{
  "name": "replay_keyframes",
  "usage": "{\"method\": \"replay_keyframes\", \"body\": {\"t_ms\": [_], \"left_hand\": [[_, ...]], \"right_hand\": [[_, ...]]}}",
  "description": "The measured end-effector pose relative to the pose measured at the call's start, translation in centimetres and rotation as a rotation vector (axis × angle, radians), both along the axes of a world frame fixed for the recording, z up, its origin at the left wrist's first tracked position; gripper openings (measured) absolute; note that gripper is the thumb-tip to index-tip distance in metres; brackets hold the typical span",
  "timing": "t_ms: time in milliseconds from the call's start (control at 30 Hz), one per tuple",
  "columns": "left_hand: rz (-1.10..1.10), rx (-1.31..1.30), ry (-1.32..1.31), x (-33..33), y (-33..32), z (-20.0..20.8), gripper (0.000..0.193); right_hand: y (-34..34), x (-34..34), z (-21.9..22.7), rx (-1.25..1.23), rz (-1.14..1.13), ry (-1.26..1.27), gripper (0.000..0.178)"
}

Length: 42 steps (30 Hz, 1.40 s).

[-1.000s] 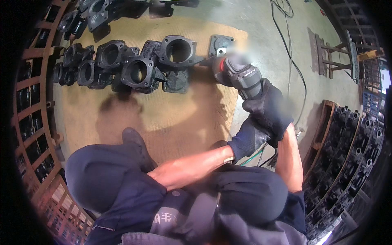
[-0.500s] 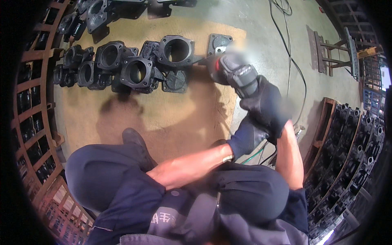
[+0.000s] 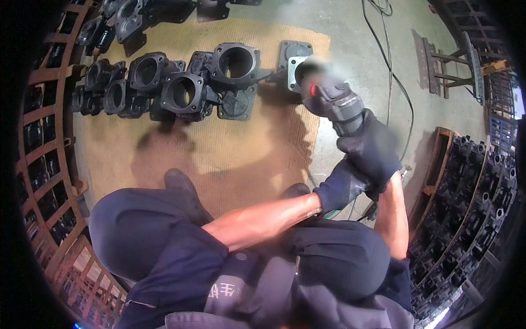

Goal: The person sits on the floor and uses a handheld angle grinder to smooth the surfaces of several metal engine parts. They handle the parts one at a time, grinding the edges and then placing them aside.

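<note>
Both my hands, in dark work gloves, are closed around a black angle grinder point(image 3: 338, 105) with a red mark near its head. My right hand point(image 3: 375, 140) wraps the grinder's body just behind the head. Lower down, my left hand point(image 3: 346, 183) is closed at the rear of the tool, its fingers partly hidden by the right hand. The grinder's head lies over the right part of a black metal casting point(image 3: 296, 50) whose flange face point(image 3: 293, 74) shines bare and bright. A blur hides where the disc meets the flange.
Several black flanged castings point(image 3: 183, 94) stand left of the work on a tan cardboard sheet point(image 3: 219, 148). More castings point(image 3: 131, 22) sit at the far left. Cables point(image 3: 402, 90) trail across the floor at right. Slatted crates point(image 3: 46, 120) and stacked parts point(image 3: 466, 203) flank me; a small stand point(image 3: 452, 71) is far right.
Both hands and the grinder have shifted right and slightly nearer to me. More of the casting's bright flange face now shows.
</note>
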<state>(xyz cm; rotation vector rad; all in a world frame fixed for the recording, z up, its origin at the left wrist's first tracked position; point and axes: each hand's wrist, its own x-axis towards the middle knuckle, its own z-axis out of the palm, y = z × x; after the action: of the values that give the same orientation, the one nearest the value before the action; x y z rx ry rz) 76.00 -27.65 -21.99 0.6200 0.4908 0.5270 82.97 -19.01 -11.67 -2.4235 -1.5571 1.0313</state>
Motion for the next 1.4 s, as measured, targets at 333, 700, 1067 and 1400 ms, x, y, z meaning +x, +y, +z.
{"method": "replay_keyframes", "body": {"t_ms": [333, 700, 1067, 1400], "left_hand": [[0.267, -0.506, -0.421, 4.2, -4.8, -4.8, 0.047], [0.115, -0.744, -0.433, 3.4, -5.6, -0.7, 0.043], [0.286, -0.285, -0.493, 4.9, -4.8, -4.3, 0.051], [0.076, -0.339, -0.309, 6.0, -2.4, -0.8, 0.041]], "right_hand": [[-0.1, -2.0, 1.3, -0.133, 0.040, 0.042, 0.056], [-4.8, 1.4, 0.7, -0.085, -0.169, 0.123, 0.054], [-1.7, 0.9, 1.5, -0.100, -0.132, 0.109, 0.058], [-1.0, 1.4, 3.5, -0.095, -0.191, 0.001, 0.055]]}}
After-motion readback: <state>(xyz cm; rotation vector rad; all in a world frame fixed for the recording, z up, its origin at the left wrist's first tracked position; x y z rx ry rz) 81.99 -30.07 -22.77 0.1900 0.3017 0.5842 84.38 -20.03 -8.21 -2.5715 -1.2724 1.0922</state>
